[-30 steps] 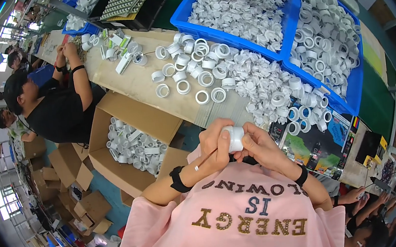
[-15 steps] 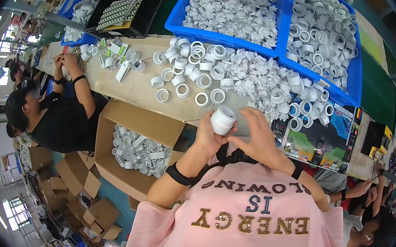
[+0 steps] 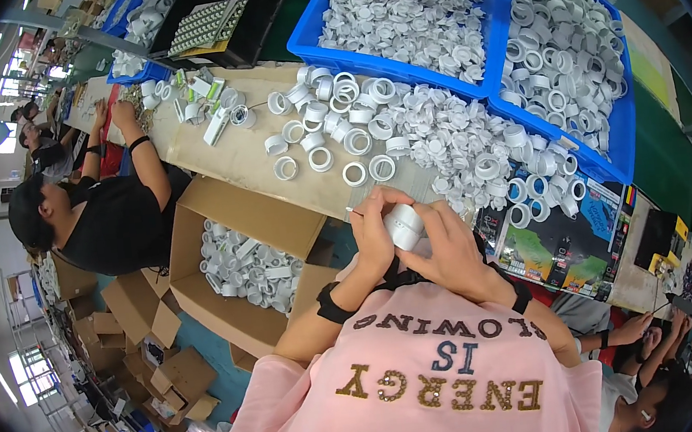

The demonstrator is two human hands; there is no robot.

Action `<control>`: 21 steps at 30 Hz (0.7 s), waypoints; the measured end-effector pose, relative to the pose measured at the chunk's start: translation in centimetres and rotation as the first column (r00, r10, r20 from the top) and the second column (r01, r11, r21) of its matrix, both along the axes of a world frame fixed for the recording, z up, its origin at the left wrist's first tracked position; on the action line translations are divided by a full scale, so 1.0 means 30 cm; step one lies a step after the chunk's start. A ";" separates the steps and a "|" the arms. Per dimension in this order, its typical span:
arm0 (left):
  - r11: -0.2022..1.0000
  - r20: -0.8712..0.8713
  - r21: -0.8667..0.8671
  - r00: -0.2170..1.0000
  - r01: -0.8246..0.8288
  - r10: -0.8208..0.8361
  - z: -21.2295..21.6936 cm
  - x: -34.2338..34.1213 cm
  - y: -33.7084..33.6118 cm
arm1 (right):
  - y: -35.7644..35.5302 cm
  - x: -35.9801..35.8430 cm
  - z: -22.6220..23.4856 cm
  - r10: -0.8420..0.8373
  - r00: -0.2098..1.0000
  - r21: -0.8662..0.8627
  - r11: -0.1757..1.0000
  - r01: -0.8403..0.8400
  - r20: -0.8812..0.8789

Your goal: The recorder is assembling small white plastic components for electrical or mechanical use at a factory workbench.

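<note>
At the near edge of the worktop, right in front of the pink shirt, I've got the white cylinder between two hands. Left hand: fingers curled round its left side, thumb underside hidden. Right hand: closed narrow on the other side. Cylinder sits tilted; contact under the fingers can't be seen. To handle it well, I'd want pressure even from both sides, the part squared up, no hard squeeze on thin plastic, and the thin wire by the left fingers clear of any pinch.

Around: loose white rings and a heap of white caps just beyond the hands, crowding forward reach. Blue tray behind them. Cardboard box of white parts to the left, glossy printed sheet to the right; elbows should mind both.
</note>
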State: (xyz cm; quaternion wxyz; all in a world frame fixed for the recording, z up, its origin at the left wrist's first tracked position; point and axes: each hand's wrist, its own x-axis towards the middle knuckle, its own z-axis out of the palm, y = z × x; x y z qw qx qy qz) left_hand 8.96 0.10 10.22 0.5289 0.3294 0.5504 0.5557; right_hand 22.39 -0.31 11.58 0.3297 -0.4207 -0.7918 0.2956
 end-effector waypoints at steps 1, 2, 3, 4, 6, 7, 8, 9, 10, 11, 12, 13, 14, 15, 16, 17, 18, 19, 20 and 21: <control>0.997 0.016 0.042 0.998 -0.059 0.058 0.001 0.005 0.001 | 0.000 -0.001 0.001 0.002 1.000 0.050 0.999 -0.003 0.024; 0.997 0.015 0.041 0.998 -0.060 0.060 0.000 0.007 0.002 | 0.003 -0.001 0.004 0.003 1.000 0.049 0.999 -0.005 0.023; 0.997 0.055 0.042 0.997 -0.063 0.060 -0.001 0.005 0.002 | 0.006 -0.003 0.006 0.007 0.999 0.073 0.997 -0.009 0.034; 0.997 0.095 0.042 0.994 -0.065 0.060 -0.002 0.003 0.002 | 0.009 -0.005 0.009 0.010 0.999 0.097 0.995 -0.014 0.045; 0.997 0.096 0.026 0.993 -0.074 0.072 0.001 0.006 0.007 | 0.013 -0.006 0.015 0.007 0.999 0.105 0.994 -0.012 0.048; 0.997 0.099 0.012 0.992 -0.082 0.081 0.001 0.007 0.011 | 0.014 -0.006 0.016 0.003 0.999 0.116 0.993 -0.009 0.053; 0.997 0.099 0.010 0.992 -0.080 0.079 -0.005 0.003 0.013 | 0.016 -0.009 0.011 0.000 0.999 0.114 0.993 -0.006 0.053; 0.998 0.112 -0.036 0.993 -0.043 0.046 -0.019 -0.007 0.014 | 0.017 -0.013 0.002 -0.007 1.000 0.103 0.995 0.004 0.031; 0.997 0.127 -0.081 0.992 -0.003 0.014 -0.036 -0.017 0.017 | 0.020 -0.016 -0.009 -0.015 1.000 0.093 0.996 0.014 0.008; 0.997 0.128 -0.082 0.992 0.000 0.011 -0.060 -0.027 0.027 | 0.026 -0.018 -0.023 -0.018 1.000 0.092 0.996 0.017 0.009; 0.979 0.313 -0.200 0.949 0.045 0.020 -0.078 -0.036 0.043 | 0.037 -0.020 -0.038 -0.034 0.999 0.081 0.996 0.032 0.022; 0.946 0.485 -0.305 0.873 0.113 0.052 -0.088 -0.043 0.051 | 0.047 -0.019 -0.045 -0.050 0.998 0.069 0.996 0.048 0.034; 0.946 0.485 -0.304 0.873 0.112 0.053 -0.088 -0.059 0.045 | 0.057 -0.017 -0.042 -0.050 0.998 0.070 0.996 0.047 0.035; 0.890 0.637 -0.368 0.770 0.268 0.032 -0.074 -0.082 0.038 | 0.066 -0.015 -0.041 -0.089 0.992 0.055 0.995 0.085 0.094; 0.814 0.766 -0.396 0.641 0.424 0.039 -0.068 -0.094 0.032 | 0.073 -0.012 -0.042 -0.127 0.980 0.041 0.992 0.122 0.152; 0.795 0.810 -0.358 0.587 0.490 0.002 -0.070 -0.096 0.024 | 0.077 -0.001 -0.051 -0.102 0.976 0.019 0.995 0.100 0.192; 0.795 0.809 -0.359 0.588 0.489 0.003 -0.074 -0.105 0.015 | 0.078 -0.003 -0.048 -0.101 0.976 0.019 0.995 0.099 0.191; 0.808 0.825 -0.348 0.564 0.475 0.023 -0.085 -0.118 0.006 | 0.078 -0.006 -0.041 -0.068 0.991 -0.060 0.995 0.075 0.112; 0.822 0.841 -0.337 0.539 0.460 0.043 -0.100 -0.134 -0.002 | 0.076 -0.009 -0.039 -0.040 0.999 -0.137 0.990 0.043 0.030; 0.824 0.840 -0.337 0.540 0.456 0.045 -0.131 -0.158 -0.008 | 0.074 -0.009 -0.042 -0.035 0.999 -0.136 0.990 0.039 0.028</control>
